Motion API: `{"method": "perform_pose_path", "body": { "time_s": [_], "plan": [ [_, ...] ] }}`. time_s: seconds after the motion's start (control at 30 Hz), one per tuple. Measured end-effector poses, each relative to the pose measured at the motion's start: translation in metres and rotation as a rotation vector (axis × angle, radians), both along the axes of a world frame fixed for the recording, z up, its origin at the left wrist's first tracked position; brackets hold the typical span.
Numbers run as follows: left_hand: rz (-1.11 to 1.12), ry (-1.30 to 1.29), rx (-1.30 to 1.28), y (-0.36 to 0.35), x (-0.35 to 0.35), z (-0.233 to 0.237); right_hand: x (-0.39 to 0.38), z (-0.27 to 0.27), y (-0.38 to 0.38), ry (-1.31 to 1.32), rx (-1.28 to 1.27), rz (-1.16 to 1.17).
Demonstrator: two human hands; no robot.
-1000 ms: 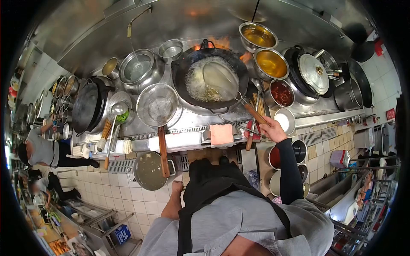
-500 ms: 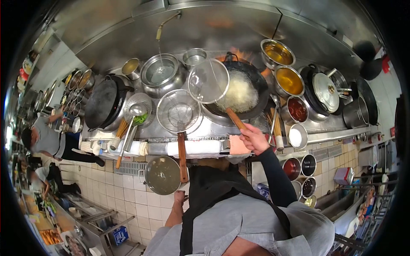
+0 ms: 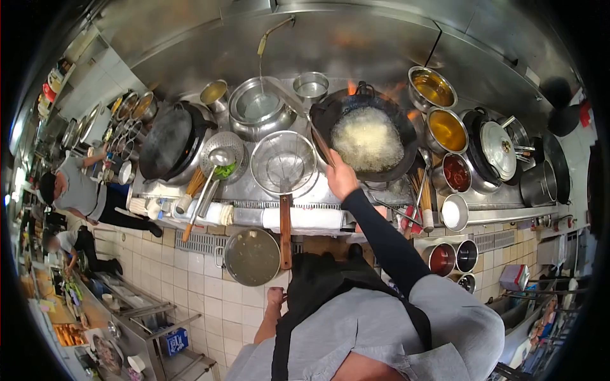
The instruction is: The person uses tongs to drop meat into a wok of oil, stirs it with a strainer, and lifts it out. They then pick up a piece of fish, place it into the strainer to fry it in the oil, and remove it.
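Gripping something, is it, that right hand (image 3: 341, 180)?
Yes, its fingers are closed round a wooden handle (image 3: 321, 145) just above centre frame; the handle slants up and left from the fist.
And the left hand (image 3: 275, 294)?
It hangs low, below centre, by the tiled front. I cannot tell whether it is open or closed, and it touches nothing I can see.
What lies about the right hand?
Just right of it, a black wok (image 3: 400, 130) of pale froth, with flames (image 3: 351, 86) behind. Just left, a wire strainer (image 3: 284, 162) rests on the tabletop (image 3: 244, 187).
Further out?
A steel pot (image 3: 257, 108) above the strainer, oil bowls (image 3: 447, 129) at upper right, and a co-worker (image 3: 73, 190) at far left.
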State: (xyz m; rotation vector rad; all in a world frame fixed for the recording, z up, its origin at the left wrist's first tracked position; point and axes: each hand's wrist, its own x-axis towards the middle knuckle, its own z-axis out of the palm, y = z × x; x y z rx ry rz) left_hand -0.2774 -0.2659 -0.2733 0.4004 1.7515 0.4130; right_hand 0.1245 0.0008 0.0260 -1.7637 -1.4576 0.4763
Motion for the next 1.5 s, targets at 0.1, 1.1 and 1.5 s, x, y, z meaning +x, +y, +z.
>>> {"method": "perform_pose_path", "body": {
  "time_s": [0.1,1.1,1.5],
  "plan": [
    [-0.397,0.199,0.039,-0.027,-0.004,-0.005,0.006,-0.003,-0.068,0.186,-0.001,0.004],
    [-0.550,0.534,1.155,0.239,0.081,0.268,0.037,-0.004,-0.193,0.643,-0.187,-0.072],
    [-0.653,0.786,1.004,0.258,0.090,0.279,0.043,-0.024,-0.198,0.621,-0.125,-0.125]
  ]
}}
